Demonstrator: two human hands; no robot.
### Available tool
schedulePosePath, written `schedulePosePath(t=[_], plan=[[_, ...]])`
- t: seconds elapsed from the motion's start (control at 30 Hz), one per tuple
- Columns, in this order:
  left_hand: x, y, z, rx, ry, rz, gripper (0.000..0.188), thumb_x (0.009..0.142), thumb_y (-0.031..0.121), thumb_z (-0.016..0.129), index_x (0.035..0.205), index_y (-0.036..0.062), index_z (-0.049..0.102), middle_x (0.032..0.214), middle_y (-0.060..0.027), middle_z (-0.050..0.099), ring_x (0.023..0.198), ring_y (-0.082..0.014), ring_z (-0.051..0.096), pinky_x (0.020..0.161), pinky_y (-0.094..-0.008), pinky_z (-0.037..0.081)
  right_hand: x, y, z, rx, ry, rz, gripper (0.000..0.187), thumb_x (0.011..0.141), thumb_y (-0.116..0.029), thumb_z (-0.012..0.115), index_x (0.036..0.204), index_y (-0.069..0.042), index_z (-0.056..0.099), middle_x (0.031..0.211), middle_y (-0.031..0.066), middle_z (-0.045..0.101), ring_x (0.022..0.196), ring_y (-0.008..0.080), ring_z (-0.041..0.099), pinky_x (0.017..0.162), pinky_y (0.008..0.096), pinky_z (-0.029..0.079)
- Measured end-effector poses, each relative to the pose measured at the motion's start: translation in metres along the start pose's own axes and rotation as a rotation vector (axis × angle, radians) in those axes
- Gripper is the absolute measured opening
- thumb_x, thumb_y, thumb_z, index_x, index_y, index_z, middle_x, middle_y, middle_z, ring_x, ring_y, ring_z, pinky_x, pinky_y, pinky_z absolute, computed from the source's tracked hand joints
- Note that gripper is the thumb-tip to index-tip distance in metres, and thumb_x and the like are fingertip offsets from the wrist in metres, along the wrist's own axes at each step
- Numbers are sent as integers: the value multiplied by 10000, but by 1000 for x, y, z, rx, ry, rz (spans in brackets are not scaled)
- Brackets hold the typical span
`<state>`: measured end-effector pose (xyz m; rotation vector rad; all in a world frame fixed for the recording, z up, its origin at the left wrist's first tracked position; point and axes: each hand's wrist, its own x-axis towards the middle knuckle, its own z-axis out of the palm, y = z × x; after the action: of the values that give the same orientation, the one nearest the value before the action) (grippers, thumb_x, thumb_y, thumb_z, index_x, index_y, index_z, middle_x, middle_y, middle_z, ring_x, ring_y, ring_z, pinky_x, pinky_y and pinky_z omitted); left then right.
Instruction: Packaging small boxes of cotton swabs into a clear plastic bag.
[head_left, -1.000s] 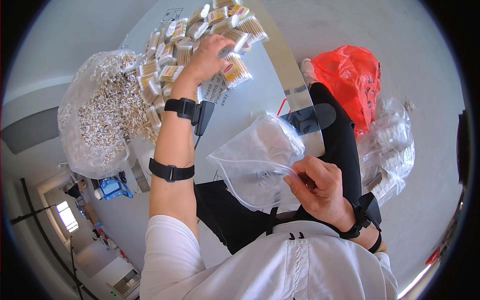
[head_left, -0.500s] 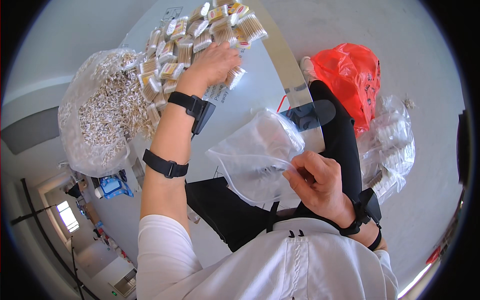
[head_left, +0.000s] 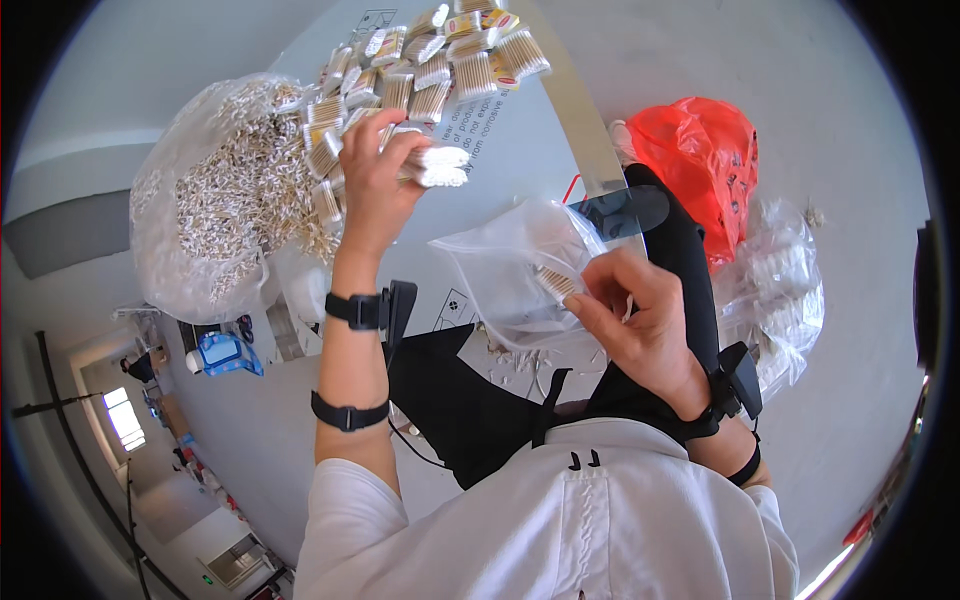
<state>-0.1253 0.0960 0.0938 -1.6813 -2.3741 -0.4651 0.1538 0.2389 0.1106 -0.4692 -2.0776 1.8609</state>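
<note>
My left hand [head_left: 378,180] is closed around a bundle of cotton swabs [head_left: 440,166], its white tips pointing right, over the near side of a pile of swab packs [head_left: 430,75]. My right hand [head_left: 640,310] pinches the rim of a clear plastic bag [head_left: 500,255] at the table's near edge. The bag lies with its mouth toward me. A small row of cotton swabs [head_left: 556,285] shows at the bag beside my right fingertips; whether it is inside or behind the film I cannot tell.
A large clear bag of loose cotton swabs [head_left: 215,215] stands left of the pile. On the floor to the right are a red plastic bag [head_left: 695,165] and a clear bag of white packs [head_left: 775,290]. The table's metal edge [head_left: 580,110] runs along its right side.
My left hand has come off the pile toward me and now holds cotton swabs. The bag's mouth has narrowed, and a row of swabs now shows near my right fingers.
</note>
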Motion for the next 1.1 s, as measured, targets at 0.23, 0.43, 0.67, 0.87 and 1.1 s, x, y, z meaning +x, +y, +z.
schedulePosePath(t=[0.23, 0.43, 0.67, 0.87, 1.1], plan=[[-22, 102, -87, -225, 472, -6, 321, 673, 204, 820, 955, 181, 670, 1222, -42, 519, 1123, -287, 460, 882, -385, 442, 3, -50, -11, 422, 11, 150, 494, 880, -364, 676, 1116, 55, 565, 865, 65, 635, 620, 62, 486, 601, 203, 426], [-55, 170, -103, 35, 515, 311, 289, 710, 205, 763, 928, 361, 656, 1099, 15, 505, 1130, -256, 420, 863, -417, 443, -16, -72, -2, 1018, -492, 529, 474, 822, -7, 716, 1250, 55, 521, 1089, 91, 656, 986, 100, 611, 867, 240, 490], [-93, 189, -124, -1437, 305, -626, 571, 796, 342, 760, 1199, -9, 561, 1123, -99, 579, 1027, -248, 569, 933, -380, 449, -46, -57, 20, 336, -419, 93, 375, 800, -81, 742, 1071, 31, 509, 847, 105, 592, 734, 138, 608, 609, 281, 473], [-114, 191, -122, -1409, 158, -744, 696, 767, 177, 808, 1300, -80, 442, 1180, -145, 600, 1074, -208, 590, 950, -335, 453, -47, -53, 14, 174, -313, -240, 458, 758, -179, 809, 1066, 29, 542, 750, 48, 526, 543, 118, 510, 486, 241, 366], [-72, 167, -84, -462, 199, -207, 432, 763, 41, 701, 1143, -31, 507, 1001, -124, 607, 881, -219, 630, 751, -337, 522, -29, -15, 5, -711, 170, -241, 346, 739, -211, 786, 880, -15, 538, 779, 132, 603, 533, 294, 585, 494, 357, 460]])
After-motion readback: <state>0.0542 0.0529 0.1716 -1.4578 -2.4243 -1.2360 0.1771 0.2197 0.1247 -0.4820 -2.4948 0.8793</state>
